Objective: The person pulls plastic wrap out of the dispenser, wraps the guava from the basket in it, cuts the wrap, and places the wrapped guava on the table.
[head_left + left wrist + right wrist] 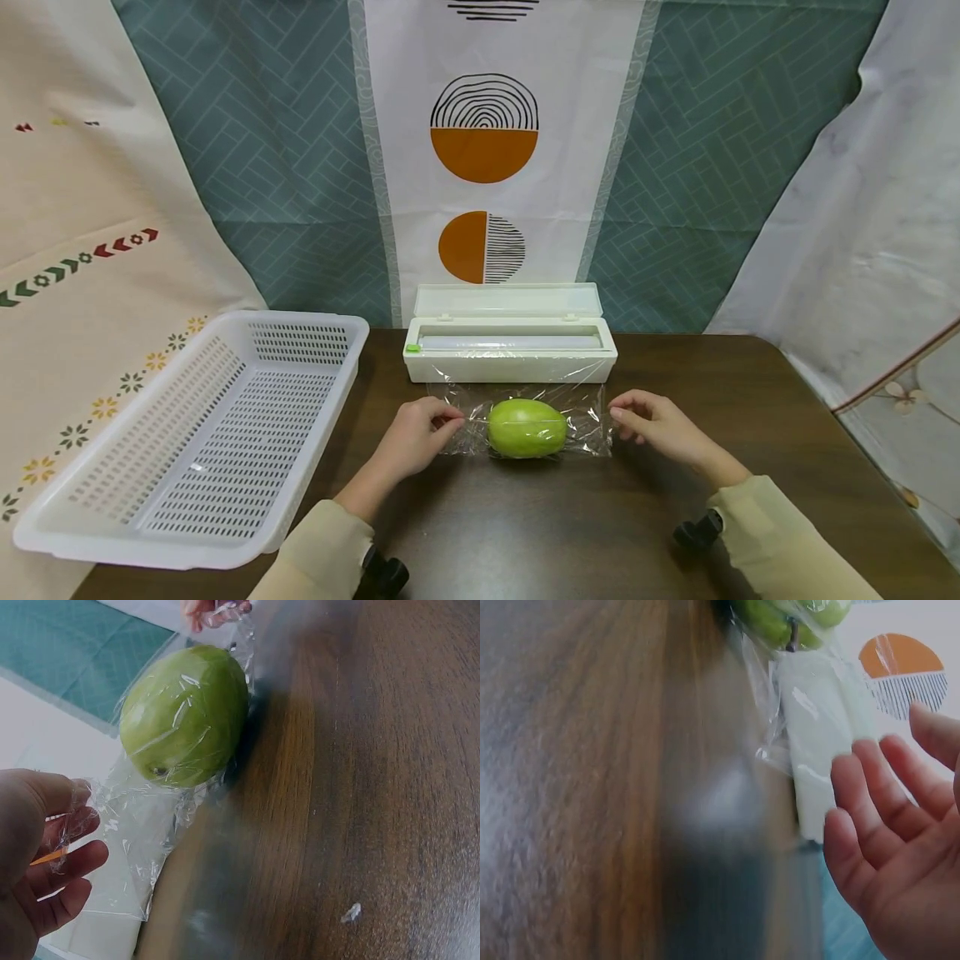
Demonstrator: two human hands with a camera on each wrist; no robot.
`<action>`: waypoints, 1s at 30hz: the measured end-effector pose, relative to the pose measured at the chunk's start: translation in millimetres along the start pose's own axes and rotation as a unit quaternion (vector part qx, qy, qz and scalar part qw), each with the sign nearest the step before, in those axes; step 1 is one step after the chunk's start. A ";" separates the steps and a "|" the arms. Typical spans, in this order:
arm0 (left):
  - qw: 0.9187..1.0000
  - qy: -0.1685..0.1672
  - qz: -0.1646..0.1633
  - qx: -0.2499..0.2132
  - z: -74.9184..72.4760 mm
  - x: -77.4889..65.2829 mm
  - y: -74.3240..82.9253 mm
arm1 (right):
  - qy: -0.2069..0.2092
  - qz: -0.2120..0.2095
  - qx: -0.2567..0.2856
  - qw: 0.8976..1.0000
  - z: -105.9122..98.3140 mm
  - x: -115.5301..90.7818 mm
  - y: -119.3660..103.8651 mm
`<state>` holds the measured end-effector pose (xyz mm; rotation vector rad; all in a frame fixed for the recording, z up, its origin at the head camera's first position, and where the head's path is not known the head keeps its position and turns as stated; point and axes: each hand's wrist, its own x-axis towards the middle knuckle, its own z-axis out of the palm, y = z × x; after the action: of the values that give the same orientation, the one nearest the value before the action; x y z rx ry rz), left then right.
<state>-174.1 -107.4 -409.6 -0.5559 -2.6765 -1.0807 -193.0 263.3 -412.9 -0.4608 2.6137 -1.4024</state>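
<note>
A smooth green oval fruit (pixel 527 428) lies on the table with clear cling film (pixel 588 421) over it and spread out to both sides. My left hand (pixel 420 433) pinches the left end of the film; in the left wrist view, film bunches between the thumb and fingers (pixel 71 881). At the right end of the film is my right hand (pixel 660 425). Its fingers (pixel 874 802) are spread and loosely bent in the right wrist view, with no film seen between them. Behind the fruit stands a white film dispenser box (pixel 510 369), its lid raised and a roll inside.
A white perforated plastic basket (pixel 318 433) stands on the left of the dark wooden table (pixel 540 533). Patterned cloth (pixel 285 150) hangs behind the table and at both sides. A small whitish scrap (pixel 351 913) lies on the wood.
</note>
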 end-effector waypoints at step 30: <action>1.000 0.017 -0.009 0.001 -1.5 1.1 3.6 | -0.044 -0.136 -0.104 0.984 61.8 41.9 -41.8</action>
<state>-173.5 -105.8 -406.0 -0.5103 -2.6574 -1.0823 -207.7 179.0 -411.7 -0.9164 2.7161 -1.1455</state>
